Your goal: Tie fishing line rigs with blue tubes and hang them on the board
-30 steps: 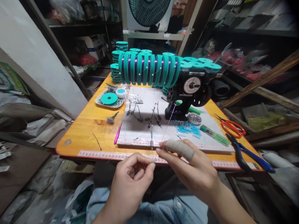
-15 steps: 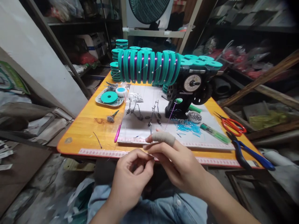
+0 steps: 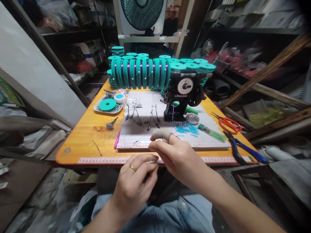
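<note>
Close in front of my lap, at the table's near edge, my left hand is closed in a pinch, a gold ring on one finger. Whatever lies between its fingertips is too fine to make out. Just above and to the right, my right hand has its fingers bent together, with a beige cover on the index finger. What it pinches is hidden. Beyond the hands, dark weighted rigs rest on a white board. A row of teal foam spools wound with purple line hangs over the board from a black winding device.
Right of the board lie red-handled scissors and blue-handled pliers. Blue tubes and a dish of small metal beads are near the winder. At left stands a tray with a teal spool. A measuring tape lines the near edge.
The view has shifted, so the table things appear further left. My right hand has moved up and slightly away from the left hand, which has turned and remains pinched.
</note>
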Tool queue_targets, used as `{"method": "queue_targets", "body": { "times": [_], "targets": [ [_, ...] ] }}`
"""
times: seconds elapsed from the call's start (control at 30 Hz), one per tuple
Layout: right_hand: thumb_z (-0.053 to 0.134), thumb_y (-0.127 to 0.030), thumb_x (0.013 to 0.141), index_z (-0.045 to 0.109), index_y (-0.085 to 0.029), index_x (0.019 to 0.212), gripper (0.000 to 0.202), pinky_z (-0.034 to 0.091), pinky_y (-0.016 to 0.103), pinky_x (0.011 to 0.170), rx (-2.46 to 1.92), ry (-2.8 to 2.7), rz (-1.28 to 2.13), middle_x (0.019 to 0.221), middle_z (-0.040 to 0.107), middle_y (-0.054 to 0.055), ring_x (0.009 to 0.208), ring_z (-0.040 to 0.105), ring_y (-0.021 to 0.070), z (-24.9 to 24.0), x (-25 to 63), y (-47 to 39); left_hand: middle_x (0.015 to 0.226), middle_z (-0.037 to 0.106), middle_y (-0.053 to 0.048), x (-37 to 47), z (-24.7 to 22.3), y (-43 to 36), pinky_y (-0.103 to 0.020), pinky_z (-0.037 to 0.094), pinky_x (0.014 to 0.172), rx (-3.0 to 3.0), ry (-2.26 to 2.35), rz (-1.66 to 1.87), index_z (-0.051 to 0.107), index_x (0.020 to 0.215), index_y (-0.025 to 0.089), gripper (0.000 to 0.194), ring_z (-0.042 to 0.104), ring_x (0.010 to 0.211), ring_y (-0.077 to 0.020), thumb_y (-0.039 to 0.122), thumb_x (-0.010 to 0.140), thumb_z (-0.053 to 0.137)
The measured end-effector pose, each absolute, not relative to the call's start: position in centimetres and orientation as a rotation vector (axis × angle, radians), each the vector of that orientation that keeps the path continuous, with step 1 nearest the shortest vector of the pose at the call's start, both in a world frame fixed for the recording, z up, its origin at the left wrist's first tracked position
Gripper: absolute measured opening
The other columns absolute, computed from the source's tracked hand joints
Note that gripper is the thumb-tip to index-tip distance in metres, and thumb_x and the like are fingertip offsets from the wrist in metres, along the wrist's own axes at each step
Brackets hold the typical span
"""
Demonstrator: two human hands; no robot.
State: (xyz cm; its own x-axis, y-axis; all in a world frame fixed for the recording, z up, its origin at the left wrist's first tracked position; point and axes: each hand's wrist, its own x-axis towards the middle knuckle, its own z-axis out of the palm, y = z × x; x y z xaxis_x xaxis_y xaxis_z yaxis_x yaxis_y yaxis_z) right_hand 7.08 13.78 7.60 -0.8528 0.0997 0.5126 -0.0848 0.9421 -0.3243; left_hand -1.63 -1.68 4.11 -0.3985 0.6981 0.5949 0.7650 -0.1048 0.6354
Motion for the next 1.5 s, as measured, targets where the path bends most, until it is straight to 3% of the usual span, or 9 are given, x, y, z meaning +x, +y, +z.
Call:
{"method": "queue_targets", "body": {
  "times": [0.13, 0.3, 0.5, 0.63, 1.0, 1.13, 1.2, 1.37, 1.5],
  "targets": [
    [0.043, -0.009, 0.097, 0.064, -0.013, 0.101, 0.021, 0.056, 0.029, 0.069, 0.053, -2.427, 0.471, 0.093, 0.064, 0.012, 0.083, 0.066, 0.0194, 7.0, 7.8, 13.9, 0.096, 0.06, -0.007, 0.0, 3.5, -1.0, -0.02, 0.041, 0.049, -1.248, -2.272, -2.03, 0.073, 0.077, 0.02, 0.009, 0.06, 0.071, -0.0136, 0.012, 0.079, 0.071],
    [0.047, -0.01, 0.095, 0.059, -0.015, 0.104, 0.016, 0.056, 0.03, 0.075, 0.103, -2.377, 0.607, 0.103, 0.067, 0.012, 0.091, 0.065, 0.02, 6.7, 8.8, 14.2, 0.09, 0.054, -0.005, 0.3, 3.2, -0.2, -0.021, 0.044, 0.073, -0.951, -2.345, -2.846, 0.067, 0.071, 0.016, 0.015, 0.053, 0.084, -0.0149, 0.023, 0.083, 0.072],
    [0.044, -0.007, 0.087, 0.056, -0.013, 0.112, 0.029, 0.056, 0.032, 0.074, 0.229, -2.46, 0.682, 0.111, 0.065, 0.013, 0.087, 0.064, 0.0188, 7.2, 10.1, 15.0, 0.082, 0.048, -0.001, 0.1, 3.3, -0.1, -0.02, 0.034, 0.059, -0.641, -2.213, -3.471, 0.065, 0.07, 0.013, 0.022, 0.039, 0.065, -0.0079, 0.029, 0.077, 0.078],
    [0.044, -0.005, 0.08, 0.052, -0.009, 0.126, 0.047, 0.052, 0.032, 0.097, 0.341, -2.453, 0.719, 0.124, 0.06, 0.016, 0.119, 0.057, 0.0204, 8.5, 10.3, 15.7, 0.079, 0.046, 0.001, 0.1, 3.6, 0.0, -0.02, 0.032, 0.057, -0.674, -2.259, -3.447, 0.065, 0.074, 0.013, 0.022, 0.036, 0.062, -0.0068, 0.03, 0.078, 0.078],
    [0.053, -0.017, 0.092, 0.062, -0.004, 0.126, 0.038, 0.048, 0.042, 0.103, 0.164, -2.35, 0.244, 0.128, 0.063, 0.019, 0.123, 0.057, 0.026, 13.0, 7.0, 17.6, 0.086, 0.05, 0.0, -0.4, 3.2, -0.7, -0.016, 0.036, 0.055, -0.889, -2.392, -3.029, 0.065, 0.07, 0.014, 0.022, 0.044, 0.065, -0.0059, 0.03, 0.079, 0.077],
    [0.015, -0.035, 0.094, 0.052, 0.01, 0.131, 0.069, 0.035, 0.045, 0.101, -0.067, -2.31, -0.109, 0.142, 0.049, 0.019, 0.13, 0.045, 0.0348, 17.5, 0.9, 20.5, 0.093, 0.045, 0.001, -0.5, 2.6, -0.9, -0.014, 0.023, 0.043, -0.708, -2.361, -3.109, 0.066, 0.074, 0.015, 0.023, 0.033, 0.053, 0.0, 0.035, 0.08, 0.076],
    [0.035, -0.038, 0.102, 0.048, -0.002, 0.142, 0.055, 0.039, 0.051, 0.106, -0.228, -2.346, -0.158, 0.139, 0.055, 0.022, 0.132, 0.049, 0.033, 18.8, -2.3, 21.7, 0.095, 0.044, 0.001, -0.7, 2.3, -1.0, -0.013, 0.022, 0.042, -0.698, -2.352, -3.103, 0.066, 0.074, 0.015, 0.024, 0.031, 0.051, 0.001, 0.036, 0.08, 0.076],
    [0.031, -0.037, 0.107, 0.067, -0.008, 0.104, 0.047, 0.045, 0.056, 0.098, -0.446, -2.531, -0.085, 0.11, 0.067, 0.018, 0.114, 0.062, 0.0349, 19.9, -7.0, 23.7, 0.094, 0.043, 0.001, -1.3, 2.0, -0.9, -0.013, 0.024, 0.043, -0.795, -2.364, -3.004, 0.065, 0.074, 0.015, 0.023, 0.031, 0.054, -0.0001, 0.035, 0.082, 0.074],
    [0.045, -0.032, 0.103, 0.065, -0.002, 0.099, 0.036, 0.043, 0.049, 0.097, -0.427, -2.657, 0.102, 0.109, 0.068, 0.016, 0.111, 0.062, 0.0294, 21.3, -8.2, 26.0, 0.094, 0.044, 0.001, -1.7, 1.8, -0.8, -0.013, 0.023, 0.042, -0.817, -2.334, -2.975, 0.065, 0.076, 0.016, 0.02, 0.029, 0.054, 0.0003, 0.033, 0.084, 0.073]
  ]
}}
